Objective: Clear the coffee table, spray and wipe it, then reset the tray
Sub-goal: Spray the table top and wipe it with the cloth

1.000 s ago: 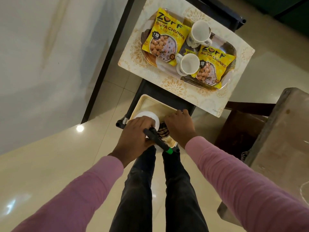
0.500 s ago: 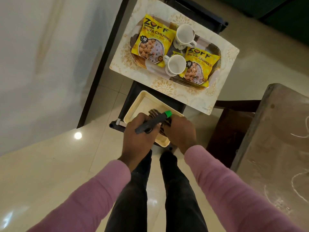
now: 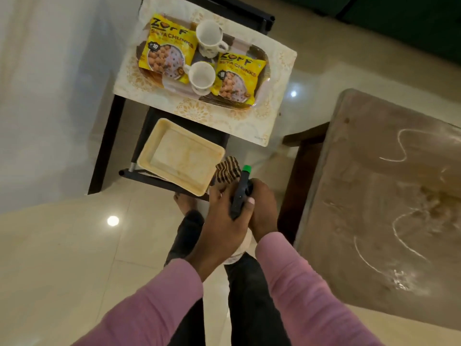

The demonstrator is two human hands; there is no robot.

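Observation:
My left hand [image 3: 219, 221] grips a spray bottle [image 3: 240, 193] with a black trigger head and a green nozzle; its white body shows below my wrist. My right hand [image 3: 264, 213] is pressed against it from the right, fingers mostly hidden. A brown-and-cream striped cloth [image 3: 227, 169] sticks out just beyond both hands and seems held by the right one. The brown coffee table [image 3: 374, 196] at the right carries white streaks. The cream tray [image 3: 179, 156] on the low shelf holds nothing.
A side table with a patterned mat [image 3: 199, 111] carries a serving tray [image 3: 265, 58] with two yellow snack packets [image 3: 167, 53] and two white cups [image 3: 208, 36]. A dark frame stands at the left. My legs and a foot are on the tiled floor below.
Both hands lifted the spray bottle and the striped cloth out of the cream tray and moved right, toward the coffee table. My view swung right as well.

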